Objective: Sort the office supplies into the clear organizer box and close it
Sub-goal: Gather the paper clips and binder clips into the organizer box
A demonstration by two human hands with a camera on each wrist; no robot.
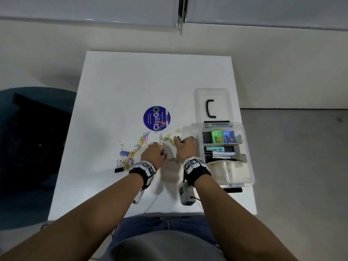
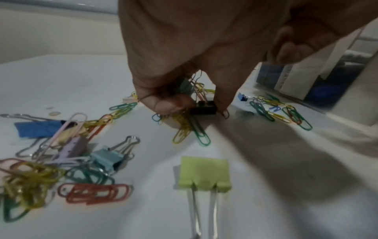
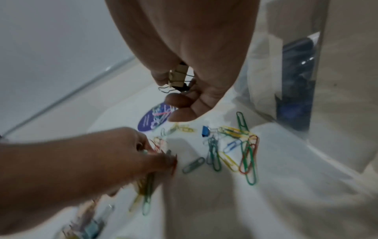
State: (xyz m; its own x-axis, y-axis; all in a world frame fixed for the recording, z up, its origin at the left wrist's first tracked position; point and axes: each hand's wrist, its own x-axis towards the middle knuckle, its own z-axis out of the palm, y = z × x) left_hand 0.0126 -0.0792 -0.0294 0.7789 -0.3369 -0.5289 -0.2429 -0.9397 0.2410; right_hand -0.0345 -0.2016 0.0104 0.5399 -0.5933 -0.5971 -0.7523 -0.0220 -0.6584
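The clear organizer box [image 1: 246,147] stands just beyond my right fingertips with its lid [image 1: 212,102] thrown back, so closing is still ahead of me. Its far compartments already look filled: small coloured packs in one, markers [image 1: 220,153] in the next, and something pale in the nearest, which I cannot make out.

What remains, I judge, is the clip work, and there is a good deal of it. Behind my left fingers lies the bigger heap of paper clips [image 2: 30,179] tangled with binder clips, among them a light blue binder clip [image 2: 108,158] and a green binder clip [image 2: 204,174] lying apart. A smaller scatter of paper clips [image 3: 243,145] sits under my right fingertips, with a tiny blue binder clip [image 3: 206,131] among them, and a few more rest on the round sticker [image 1: 156,118] further out.

My left hand [image 1: 153,154] is pinching a small black binder clip [image 2: 204,107] with several paper clips bunched inside the curled fingers. My right hand [image 1: 185,147] holds a beige binder clip [image 3: 178,76] and something black tucked against it.
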